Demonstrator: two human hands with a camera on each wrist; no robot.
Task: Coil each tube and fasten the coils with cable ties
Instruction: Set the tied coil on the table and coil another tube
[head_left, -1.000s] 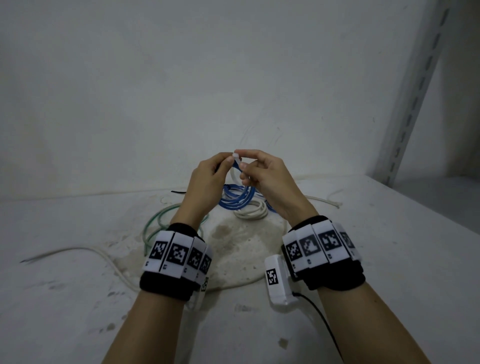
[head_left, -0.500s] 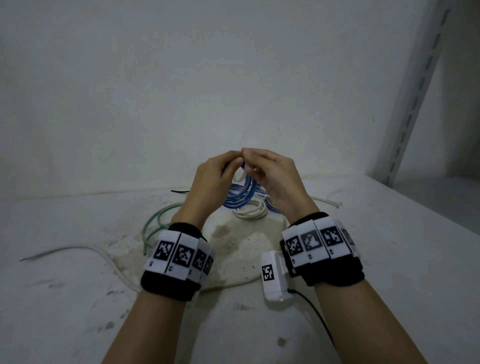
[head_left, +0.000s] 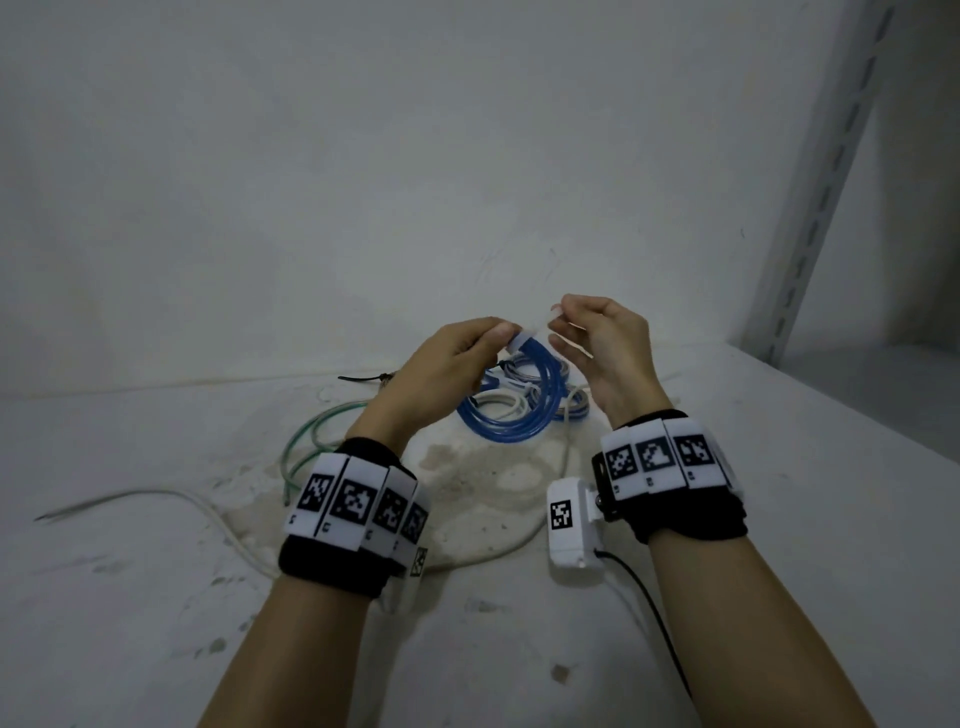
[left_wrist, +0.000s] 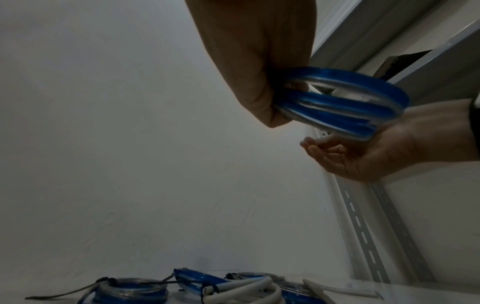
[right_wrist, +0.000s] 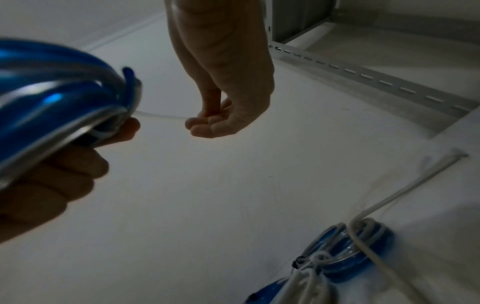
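Observation:
My left hand grips a coil of blue tube at its top, held up above the shelf; the same blue coil fills the left wrist view and appears as the blue coil at the left of the right wrist view. A thin white cable tie runs from the coil to my right hand, which pinches the tie's free end between thumb and fingertips. The tie's head at the coil is hidden under my left thumb.
Finished blue coils and a white coil lie on the white shelf behind my hands. A loose green tube and a long white tube sprawl at left. A perforated metal upright stands at right.
My right hand has pulled away to the right and slightly up, drawing the cable tie out from the coil. The left hand has dropped a little with the blue coil.

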